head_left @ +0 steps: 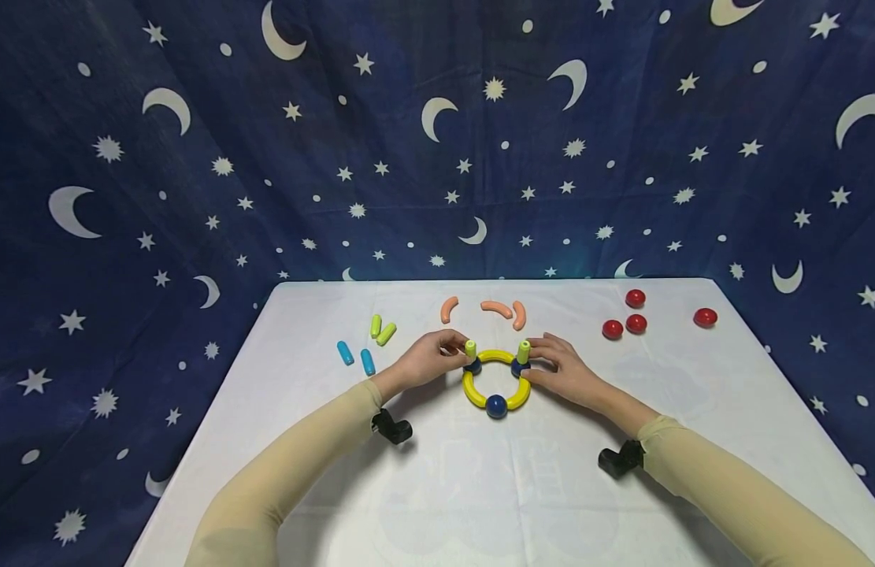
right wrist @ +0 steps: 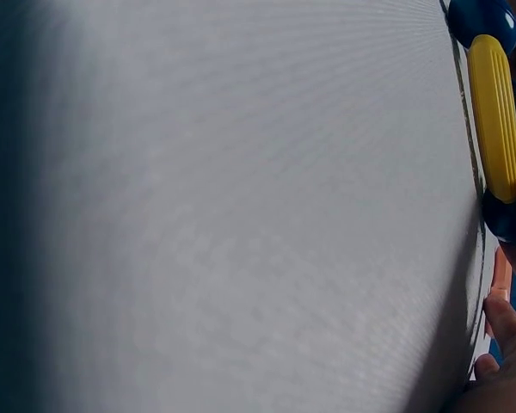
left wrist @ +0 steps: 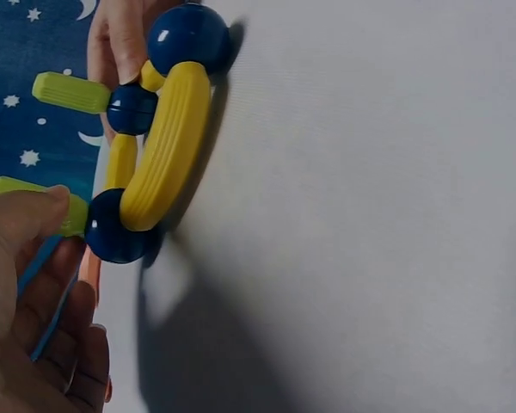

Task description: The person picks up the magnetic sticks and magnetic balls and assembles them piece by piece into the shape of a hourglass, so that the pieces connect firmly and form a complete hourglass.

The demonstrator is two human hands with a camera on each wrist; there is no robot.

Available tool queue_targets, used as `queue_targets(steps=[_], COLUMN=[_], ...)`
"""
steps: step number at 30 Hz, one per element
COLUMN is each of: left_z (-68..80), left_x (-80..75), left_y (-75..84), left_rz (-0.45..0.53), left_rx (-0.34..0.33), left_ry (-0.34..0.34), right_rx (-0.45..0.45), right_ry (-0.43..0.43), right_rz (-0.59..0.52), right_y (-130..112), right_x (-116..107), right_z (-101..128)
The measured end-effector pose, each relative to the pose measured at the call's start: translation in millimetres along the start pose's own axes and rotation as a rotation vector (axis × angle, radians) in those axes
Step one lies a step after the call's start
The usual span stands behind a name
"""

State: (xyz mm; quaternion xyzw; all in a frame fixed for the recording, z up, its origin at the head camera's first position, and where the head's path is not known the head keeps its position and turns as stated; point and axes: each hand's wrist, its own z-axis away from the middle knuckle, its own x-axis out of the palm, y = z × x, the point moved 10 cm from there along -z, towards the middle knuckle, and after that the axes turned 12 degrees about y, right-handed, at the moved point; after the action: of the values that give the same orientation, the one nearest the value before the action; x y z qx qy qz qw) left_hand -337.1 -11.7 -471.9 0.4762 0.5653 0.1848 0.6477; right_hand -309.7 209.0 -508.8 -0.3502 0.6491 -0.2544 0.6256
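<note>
On the white worktop [head_left: 267, 441], far left, two blue rods [head_left: 356, 357] are noted lying well apart from the hands, with two loose green rods [head_left: 381, 330] just behind them. The left hand [head_left: 428, 360] is set at the left flank of the yellow ring [head_left: 495, 383]; its fingers are curled, and the thumb and fingertips are pinched on the left green peg [head_left: 470, 349], which stands upright on the left blue ball [head_left: 473, 366]. In the left wrist view the thumb [left wrist: 26, 215] is seen pressed on that peg's end. The ring lies flat at mid-worktop, directly between both hands, built of curved yellow segments joined by three blue balls; the near blue ball [head_left: 496, 405] points toward the person and is touched by neither hand. Behind the ring, three orange curved pieces [head_left: 483, 310] lie untouched. The right green peg [head_left: 524, 352] stands upright on the right blue ball [head_left: 518, 367], its long axis vertical like its twin. The right hand [head_left: 566, 370] is closed in against the ring's right flank, fingers curled about the peg and ball there; exactly which surface is pinched cannot be told. Each hand is thus nearest to its own peg, the ring lying inward from both grips. Four red domes [head_left: 635, 316] sit at the far right. No brand, label or legible writing is found on any piece.
</note>
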Motion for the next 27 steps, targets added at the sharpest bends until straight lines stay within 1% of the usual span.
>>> queue_targets(steps=[5,9,12,17,23,25,27], left_z=[2.0,3.0,1.8,-3.7,-8.6,-6.0,-0.1], left_x=[6.7,9.3,8.9,6.3,1.0,1.2,3.5], left_y=[-9.3,-13.1,-15.0,-16.5,-15.8,-16.2,-16.5], left_rz=[-0.071,-0.11,-0.127,-0.152,-0.191,-0.193,-0.18], left_rx=[-0.019,-0.025,-0.032,-0.062,-0.088,-0.098,-0.104], left_ry=[-0.021,-0.015,0.012,0.081,0.155,0.157,0.144], right_rx=[-0.003,0.009,0.033,0.043,-0.031,-0.051,-0.059], right_ry=[0.007,0.008,0.013,0.038,0.073,0.076,0.08], right_rz=[-0.007,-0.023,-0.048,-0.059,-0.031,-0.006,0.01], right_y=[1.1,1.7,3.6,4.4,-6.1,-9.5,-11.8], right_x=[0.1,-0.6,-1.6,-5.0,-6.7,-5.8,-5.5], right_z=[-1.1,-0.3,0.3,3.6,10.3,12.8,15.7])
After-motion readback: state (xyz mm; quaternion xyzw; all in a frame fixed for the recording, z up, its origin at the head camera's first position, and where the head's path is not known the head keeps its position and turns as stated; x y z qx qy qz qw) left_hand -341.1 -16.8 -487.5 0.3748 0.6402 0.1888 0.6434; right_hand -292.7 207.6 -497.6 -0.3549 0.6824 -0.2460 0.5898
